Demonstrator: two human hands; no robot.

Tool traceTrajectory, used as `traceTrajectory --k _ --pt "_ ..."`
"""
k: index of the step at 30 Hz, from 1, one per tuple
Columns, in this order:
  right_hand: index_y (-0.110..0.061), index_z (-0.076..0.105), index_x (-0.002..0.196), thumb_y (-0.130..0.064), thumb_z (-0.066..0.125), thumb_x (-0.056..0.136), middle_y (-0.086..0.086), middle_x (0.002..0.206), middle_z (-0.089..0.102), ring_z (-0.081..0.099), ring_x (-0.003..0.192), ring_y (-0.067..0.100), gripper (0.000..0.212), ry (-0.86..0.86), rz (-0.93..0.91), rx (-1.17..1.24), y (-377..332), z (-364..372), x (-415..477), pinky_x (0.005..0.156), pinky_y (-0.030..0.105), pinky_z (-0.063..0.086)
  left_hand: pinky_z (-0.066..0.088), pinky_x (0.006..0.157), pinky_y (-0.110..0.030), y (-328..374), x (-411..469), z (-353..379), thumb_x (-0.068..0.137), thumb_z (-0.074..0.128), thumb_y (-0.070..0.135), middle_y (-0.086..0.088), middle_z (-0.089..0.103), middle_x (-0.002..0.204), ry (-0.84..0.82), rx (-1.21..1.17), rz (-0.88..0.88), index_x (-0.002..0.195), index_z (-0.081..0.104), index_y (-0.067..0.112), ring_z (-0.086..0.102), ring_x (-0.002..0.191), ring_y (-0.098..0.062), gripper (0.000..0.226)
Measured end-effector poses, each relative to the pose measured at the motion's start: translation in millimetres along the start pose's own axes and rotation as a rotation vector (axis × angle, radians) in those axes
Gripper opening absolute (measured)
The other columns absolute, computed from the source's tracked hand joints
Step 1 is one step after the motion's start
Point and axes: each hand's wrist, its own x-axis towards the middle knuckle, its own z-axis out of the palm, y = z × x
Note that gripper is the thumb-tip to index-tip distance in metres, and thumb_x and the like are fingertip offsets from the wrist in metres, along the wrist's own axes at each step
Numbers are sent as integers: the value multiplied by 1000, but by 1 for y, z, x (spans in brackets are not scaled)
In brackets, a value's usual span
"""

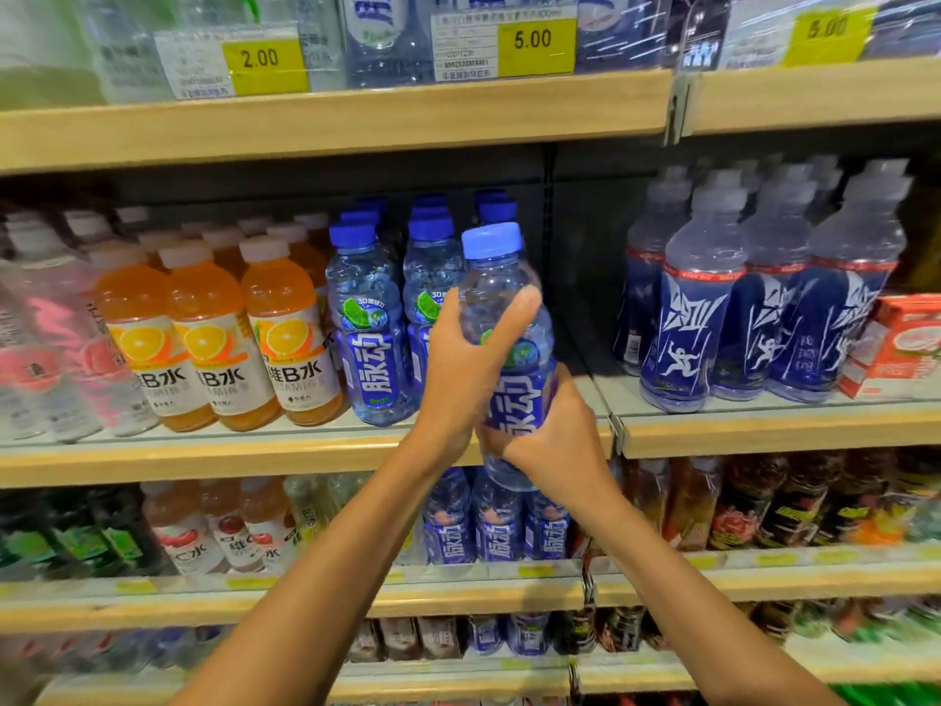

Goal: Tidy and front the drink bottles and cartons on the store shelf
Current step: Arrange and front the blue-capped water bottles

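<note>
A person is holding a drink bottle (496,282) in the centre of the frame, in front of the middle shelf (203,458), with its base hanging below the shelf's wooden front edge. The bottle is standing nearly upright. It is showing a bright blue cap, a clear upper part with water inside, and a blue label with large white characters and a small green patch above them.

The left hand (471,364) is wrapping around the bottle's middle, its thumb lying across the clear shoulder. The right hand (552,433) is gripping the lower part, its fingers curling over the label.

Just left of the held bottle, rows of matching blue-capped bottles (369,338) are standing on the shelf, running back in files. Further left, orange drinks (203,343) with pale caps are facing forward. In the right half of the frame, taller bottles with dark blue labels (697,328) are filling the next bay, and a red carton (909,343) is sitting at the right edge. More blue-labelled bottles (496,524) are lining the shelf below the hands. Yellow price tags (534,40) are hanging along the top shelf.
</note>
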Motion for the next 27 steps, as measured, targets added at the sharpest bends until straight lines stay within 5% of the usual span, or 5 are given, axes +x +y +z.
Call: traceTrajectory --k 7,15,21,23,27 --pt "-28 46 116 -39 84 62 -9 105 67 66 93 -2 66 -171 59 137 -10 -13 -4 76 15 52 55 64 -28 12 13 1 74 78 8 3 72 74 61 -20 -36 88 67 13 68 67 -14 19" --pt "-7 55 127 -55 87 49 23 125 59 55 118 40 97 -729 430 905 1 -32 -11 106 58 36 51 77 -33 16 30 -11 44 90 31 -5 64 96 -458 -698 -390 107 61 7 62 80 -23 73" --pt "-3 51 121 -37 93 46 15 98 69 69 84 31 92 -619 423 789 -6 -25 -16 79 47 57 54 81 -33 -1 31 -13 44 90 42 -8 68 105 -525 -598 -425 117 57 8 66 92 -23 87" --pt "-9 47 121 -34 92 36 5 94 73 71 84 23 100 -498 460 640 -6 -28 -20 69 34 58 55 81 -34 -4 30 -17 54 85 48 -8 70 108 -484 -412 -359 112 67 13 68 96 -22 70" --pt "-19 55 106 -28 82 56 -4 90 75 71 83 12 57 -352 292 477 -4 -28 -20 66 19 54 54 83 -36 -4 29 -23 81 64 44 -6 73 98 -210 22 -195 99 73 17 69 91 -19 34"
